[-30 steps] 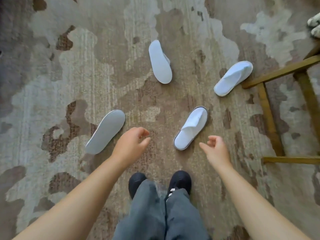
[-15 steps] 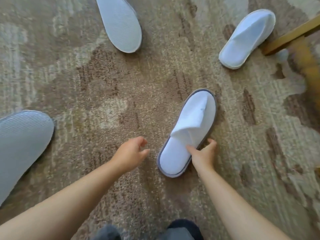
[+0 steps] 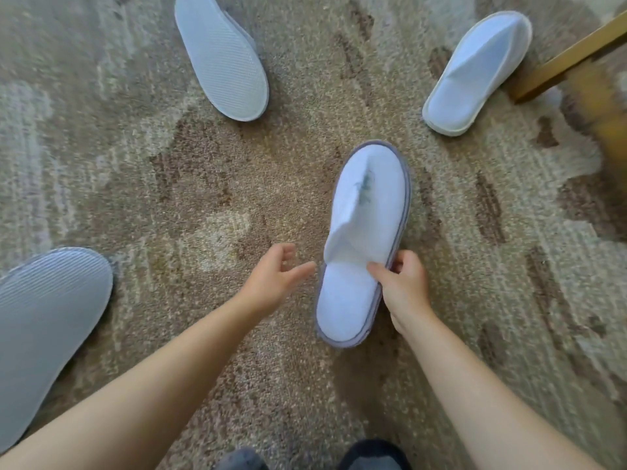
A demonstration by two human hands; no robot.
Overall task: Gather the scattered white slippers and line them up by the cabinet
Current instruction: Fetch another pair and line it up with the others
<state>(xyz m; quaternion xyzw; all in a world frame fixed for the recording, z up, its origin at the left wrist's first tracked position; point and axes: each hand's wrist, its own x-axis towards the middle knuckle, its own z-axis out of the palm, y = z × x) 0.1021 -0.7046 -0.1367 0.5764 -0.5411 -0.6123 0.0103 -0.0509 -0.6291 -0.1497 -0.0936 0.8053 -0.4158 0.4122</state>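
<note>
On carpet (image 3: 203,198), right hand (image 3: 403,290) gripping slipper (image 3: 366,232)

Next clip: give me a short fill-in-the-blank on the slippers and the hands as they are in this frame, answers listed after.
1. The number of white slippers in view is ____.
2. The right hand pinches the edge of the middle slipper, while the left hand holds ____.
3. The far-left slipper and the top slipper both lie sole ____.
4. The slipper next to the wooden furniture leg lies sole ____.

Answers: four; nothing; up; down
</note>
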